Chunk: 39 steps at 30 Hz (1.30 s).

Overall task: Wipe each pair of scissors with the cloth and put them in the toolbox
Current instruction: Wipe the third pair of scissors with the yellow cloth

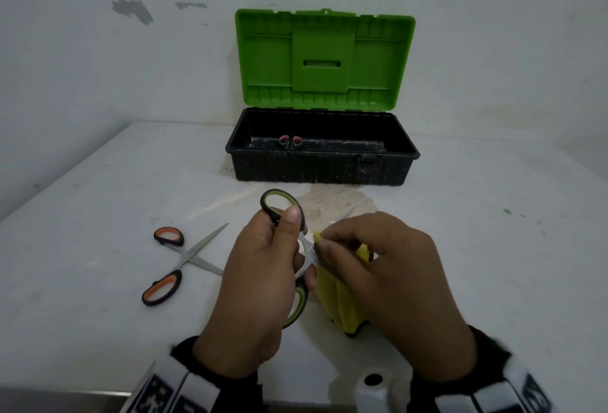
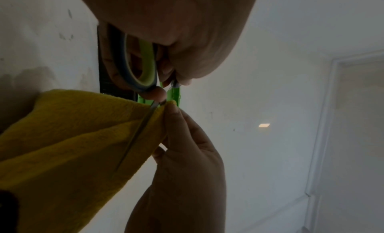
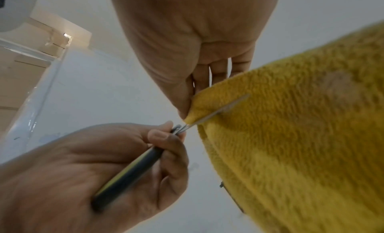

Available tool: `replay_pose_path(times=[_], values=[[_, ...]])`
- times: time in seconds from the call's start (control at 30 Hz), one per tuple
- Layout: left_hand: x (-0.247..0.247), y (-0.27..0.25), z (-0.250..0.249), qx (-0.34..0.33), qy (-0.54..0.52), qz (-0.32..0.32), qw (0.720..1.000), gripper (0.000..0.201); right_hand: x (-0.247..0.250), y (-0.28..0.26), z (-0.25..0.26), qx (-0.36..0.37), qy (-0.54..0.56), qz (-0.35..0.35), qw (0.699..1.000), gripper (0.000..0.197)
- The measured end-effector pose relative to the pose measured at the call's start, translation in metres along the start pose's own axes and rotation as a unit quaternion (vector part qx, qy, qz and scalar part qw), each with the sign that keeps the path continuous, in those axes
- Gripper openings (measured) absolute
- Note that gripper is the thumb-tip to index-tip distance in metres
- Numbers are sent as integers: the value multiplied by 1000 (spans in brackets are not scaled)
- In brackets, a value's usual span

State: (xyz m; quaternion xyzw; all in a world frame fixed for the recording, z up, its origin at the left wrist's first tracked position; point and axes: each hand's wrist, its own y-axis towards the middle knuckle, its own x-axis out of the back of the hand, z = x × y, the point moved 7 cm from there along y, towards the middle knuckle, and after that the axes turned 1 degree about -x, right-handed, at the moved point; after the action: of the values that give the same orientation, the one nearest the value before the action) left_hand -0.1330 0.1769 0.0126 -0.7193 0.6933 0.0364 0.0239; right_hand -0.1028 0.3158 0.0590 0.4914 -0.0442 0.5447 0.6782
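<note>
The left hand (image 1: 260,284) is gripping the green-handled scissors (image 1: 279,203) while the right hand (image 1: 391,277) is pinching the fuzzy yellow cloth (image 1: 342,300) around a steel blade.

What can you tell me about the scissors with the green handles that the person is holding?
The green-handled scissors have black handle loops lined in lime green and bare metal blades. They are open, held in the air above the table. The left hand grips the handles, thumb on the upper loop. The right hand pinches a yellow cloth around one blade, whose tip pokes out beyond the fingers. In the left wrist view the blade lies in a fold of the cloth.
</note>
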Motion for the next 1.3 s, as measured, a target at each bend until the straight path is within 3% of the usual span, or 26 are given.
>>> replay_pose_path(times=[0.1, 0.23, 0.4, 0.57, 0.73, 0.93, 1.1, 1.3], values=[[1, 1, 0, 11, -2, 8, 1000, 35, -2, -2, 2, 6, 3, 17, 1000, 4], [1, 1, 1, 10, 1, 13, 1000, 34, 3, 0, -14, -46, 7, -37, 998, 7], [2, -1, 3, 4, -11, 2, 1000, 34, -3, -6, -3, -13, 14, -8, 1000, 4], [2, -5, 7, -1, -13, 2, 1000, 36, 7, -6, -19, -61, 21, -76, 995, 8], [6, -6, 7, 4, -22, 2, 1000, 35, 2, -10, -9, -34, 37, -32, 998, 6], [7, -7, 9, 5, -15, 6, 1000, 35, 7, -9, -34, -130, 48, -72, 988, 6], [9, -4, 10, 10, -16, 7, 1000, 37, -3, -12, -23, -115, 75, -16, 990, 5], [7, -3, 11, 5, -8, 13, 1000, 36, 9, -3, -47, -169, 83, -70, 980, 10]])
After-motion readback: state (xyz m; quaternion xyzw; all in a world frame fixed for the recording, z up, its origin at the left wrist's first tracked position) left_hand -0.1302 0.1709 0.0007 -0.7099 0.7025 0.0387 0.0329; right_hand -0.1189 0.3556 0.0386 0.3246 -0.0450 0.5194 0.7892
